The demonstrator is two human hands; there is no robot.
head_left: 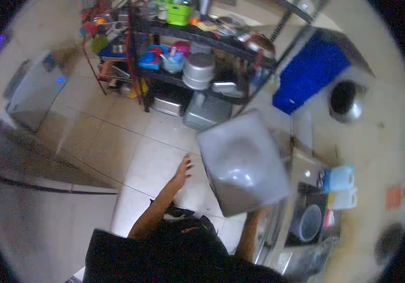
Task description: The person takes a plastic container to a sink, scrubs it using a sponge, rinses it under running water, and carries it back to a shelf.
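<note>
A large grey rectangular plastic tub [238, 160] is held up in front of me, tilted, with a broad shiny face towards the camera. My right hand [258, 214] grips it at its lower edge; most of the fingers are hidden by the tub. To the left of the tub, my left hand [183, 172] is apart from it, fingers spread and nothing in them. Below that hand lies the pale tiled floor [150, 162].
Black shelving [190, 33] ahead carries a metal pot [199, 70], a green basket [178, 14] and several bowls. A lidded grey container [207, 113] stands on the floor. At right are a sink [301, 207] and jugs [341, 198]; a steel appliance [46, 221] is at left.
</note>
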